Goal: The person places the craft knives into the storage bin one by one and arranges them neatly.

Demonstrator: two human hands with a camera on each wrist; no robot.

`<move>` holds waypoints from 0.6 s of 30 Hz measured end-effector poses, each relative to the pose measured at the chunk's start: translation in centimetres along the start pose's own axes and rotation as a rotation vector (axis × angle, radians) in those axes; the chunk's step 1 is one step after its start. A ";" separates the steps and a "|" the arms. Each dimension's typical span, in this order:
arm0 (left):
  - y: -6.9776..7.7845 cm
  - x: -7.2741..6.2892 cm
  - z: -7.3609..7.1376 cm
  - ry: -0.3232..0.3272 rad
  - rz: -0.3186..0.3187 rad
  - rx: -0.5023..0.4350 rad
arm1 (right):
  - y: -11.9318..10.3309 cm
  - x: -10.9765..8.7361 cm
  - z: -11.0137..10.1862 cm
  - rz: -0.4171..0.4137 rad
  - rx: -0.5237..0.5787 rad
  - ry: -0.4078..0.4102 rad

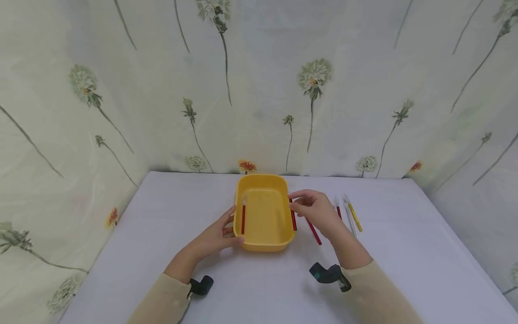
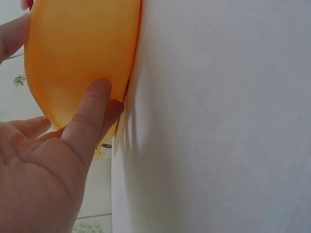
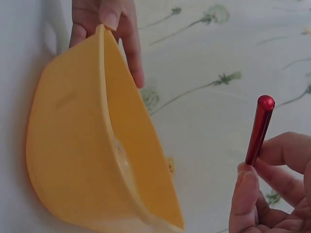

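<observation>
A yellow plastic tub (image 1: 263, 247) stands on the table, with a red pen (image 1: 243, 220) with a pale tip lying inside along its left wall. My left hand (image 1: 216, 236) holds the tub at its left side, thumb at the rim and fingers spread against the outer wall (image 2: 82, 48). Between thumb and fingertips, my right hand (image 1: 317, 210) pinches another slim glossy red pen (image 3: 260, 130) at the tub's right rim. In the right wrist view this pen's rounded end points up, apart from the tub; its other end is hidden by the fingers.
To the right of the tub, a red pen (image 1: 314, 232) lies under the right hand. Further right are another red pen (image 1: 338, 211), a whitish pen (image 1: 350, 220) and a yellow pen (image 1: 355, 218). A flower-printed cloth (image 1: 259, 90) hangs behind the white table (image 1: 182, 193).
</observation>
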State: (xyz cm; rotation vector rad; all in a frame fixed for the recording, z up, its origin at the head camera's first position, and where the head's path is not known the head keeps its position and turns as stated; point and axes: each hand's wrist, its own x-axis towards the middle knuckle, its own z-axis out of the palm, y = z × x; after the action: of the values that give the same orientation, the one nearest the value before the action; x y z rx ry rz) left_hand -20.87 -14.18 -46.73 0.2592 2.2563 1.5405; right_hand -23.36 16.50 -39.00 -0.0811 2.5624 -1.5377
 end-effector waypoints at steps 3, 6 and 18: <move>0.0 0.0 -0.1 0.001 -0.004 0.005 | -0.3 0.4 1.1 -0.020 0.013 -0.019; -0.2 0.1 0.1 0.001 -0.002 0.013 | -0.4 0.7 2.0 -0.034 0.027 -0.034; -0.6 -0.1 0.3 -0.001 0.008 0.018 | -0.7 2.5 6.3 0.001 0.040 -0.082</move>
State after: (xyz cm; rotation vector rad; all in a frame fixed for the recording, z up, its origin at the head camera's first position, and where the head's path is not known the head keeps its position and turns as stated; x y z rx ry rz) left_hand -20.65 -14.21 -47.31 0.2742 2.2721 1.5241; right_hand -24.89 10.35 -41.59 -0.1358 2.4675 -1.5507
